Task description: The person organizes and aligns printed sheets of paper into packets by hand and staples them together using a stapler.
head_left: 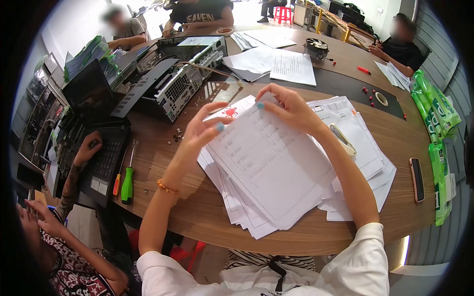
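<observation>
Printed paper sheets (276, 167) lie in an uneven stack in front of me, the top one slanted. My right hand (289, 111) pinches the upper edge of the top sheet between thumb and fingers. At the sheet's upper left edge is my left hand (200, 130), its fingers apart and its thumb close to the paper; whether it touches the sheet is unclear. Just behind the hands, a red splash-shaped mark (230, 112) shows on white paper. To the right, a stapler-like tool (342, 140), partly behind my right forearm, rests on a second paper pile (368, 158).
An opened computer case (170, 96) and a laptop (106, 163) stand at left, where another person's hand (89, 145) rests. Nearby lies a green screwdriver (127, 185). A phone (417, 180) and green packages (434, 108) are at right; a fan (316, 48) is farther back.
</observation>
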`<state>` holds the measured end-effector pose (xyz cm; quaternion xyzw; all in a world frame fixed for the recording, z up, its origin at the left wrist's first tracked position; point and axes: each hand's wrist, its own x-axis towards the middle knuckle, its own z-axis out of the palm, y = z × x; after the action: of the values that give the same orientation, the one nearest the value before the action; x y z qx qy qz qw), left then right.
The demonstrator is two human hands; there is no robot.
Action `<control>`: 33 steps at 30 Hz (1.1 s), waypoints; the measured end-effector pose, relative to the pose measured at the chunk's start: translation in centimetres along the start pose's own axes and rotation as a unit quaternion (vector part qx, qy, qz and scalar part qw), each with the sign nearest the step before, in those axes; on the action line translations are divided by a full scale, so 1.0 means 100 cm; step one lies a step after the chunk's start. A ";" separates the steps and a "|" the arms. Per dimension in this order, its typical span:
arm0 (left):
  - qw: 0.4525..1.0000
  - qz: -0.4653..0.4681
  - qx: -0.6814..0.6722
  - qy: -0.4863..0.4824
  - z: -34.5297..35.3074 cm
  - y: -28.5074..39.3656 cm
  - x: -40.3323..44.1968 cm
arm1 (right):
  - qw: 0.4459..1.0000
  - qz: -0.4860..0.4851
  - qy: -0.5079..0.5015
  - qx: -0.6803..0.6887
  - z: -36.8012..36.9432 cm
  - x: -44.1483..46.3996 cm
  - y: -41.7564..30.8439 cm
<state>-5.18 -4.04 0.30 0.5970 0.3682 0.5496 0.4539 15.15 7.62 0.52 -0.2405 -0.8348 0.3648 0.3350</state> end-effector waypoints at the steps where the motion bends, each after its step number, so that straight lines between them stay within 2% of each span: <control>1: 0.998 -0.056 0.004 -0.002 -0.005 0.006 0.002 | 0.999 -0.026 -0.023 -0.019 0.001 -0.001 -0.003; 2: 0.994 -0.112 0.008 -0.004 -0.009 0.009 0.002 | 0.997 -0.052 -0.047 -0.037 0.004 -0.002 -0.006; 4: 0.990 -0.135 0.047 -0.014 -0.009 -0.002 0.000 | 0.994 -0.061 -0.077 -0.055 0.014 -0.004 -0.012; 6: 0.951 -0.104 0.268 -0.111 -0.005 -0.024 -0.004 | 0.989 -0.069 -0.110 -0.076 0.028 -0.007 -0.014; 7: 0.939 -0.110 0.306 -0.110 -0.002 -0.030 -0.006 | 0.988 -0.087 -0.090 -0.091 0.037 -0.009 -0.012; 8: 0.940 -0.112 0.304 -0.109 -0.003 -0.034 -0.007 | 0.987 -0.103 -0.070 -0.105 0.042 -0.010 -0.010; 9: 0.949 -0.121 0.275 -0.093 -0.003 -0.037 -0.006 | 0.988 -0.058 -0.093 -0.107 0.040 -0.010 -0.019; 11: 0.959 -0.126 0.240 -0.085 -0.002 -0.040 -0.005 | 0.988 -0.069 -0.087 -0.103 0.043 -0.009 -0.017; 13: 0.981 -0.065 0.172 -0.066 0.001 -0.044 -0.003 | 0.989 -0.069 -0.076 -0.109 0.041 -0.013 -0.018; 16: 0.977 -0.059 0.201 -0.051 0.004 -0.048 -0.004 | 0.988 -0.007 -0.070 -0.135 0.020 -0.022 -0.022; 17: 0.986 -0.071 0.149 -0.030 0.008 -0.048 -0.008 | 0.983 0.073 -0.058 -0.159 -0.001 -0.030 -0.027; 18: 0.988 -0.067 0.138 -0.033 0.009 -0.042 -0.008 | 0.970 0.150 -0.047 -0.183 -0.021 -0.041 -0.029; 20: 0.981 -0.086 0.170 -0.046 0.005 -0.037 -0.008 | 0.924 0.158 -0.020 -0.347 -0.061 -0.075 -0.018; 22: 0.984 -0.066 0.163 -0.039 0.005 -0.042 -0.009 | 0.883 0.176 -0.044 -0.432 -0.080 -0.109 -0.005; 25: 0.977 -0.061 0.196 -0.051 0.004 -0.033 -0.010 | 0.866 0.187 -0.007 -0.463 -0.072 -0.134 -0.002; 26: 0.975 -0.039 0.214 -0.052 0.005 -0.030 -0.010 | 0.868 0.186 -0.009 -0.461 -0.073 -0.132 -0.002; 28: 0.970 -0.022 0.235 -0.049 0.008 -0.027 -0.012 | 0.892 0.250 0.012 -0.376 -0.076 -0.120 -0.005; 29: 0.973 -0.016 0.226 -0.051 0.009 -0.025 -0.013 | 0.942 0.215 0.037 -0.254 -0.079 -0.115 -0.002; 30: 0.975 -0.007 0.217 -0.051 0.010 -0.024 -0.013 | 0.944 0.208 0.034 -0.253 -0.077 -0.106 -0.006; 33: 0.969 -0.003 0.244 -0.041 0.011 -0.021 -0.014 | 0.981 0.042 -0.062 -0.182 -0.063 -0.075 -0.042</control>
<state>-4.09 -4.81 -2.12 0.7106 0.4738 0.4169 0.3110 24.12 3.01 4.08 -0.3093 -0.8953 0.2351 0.2178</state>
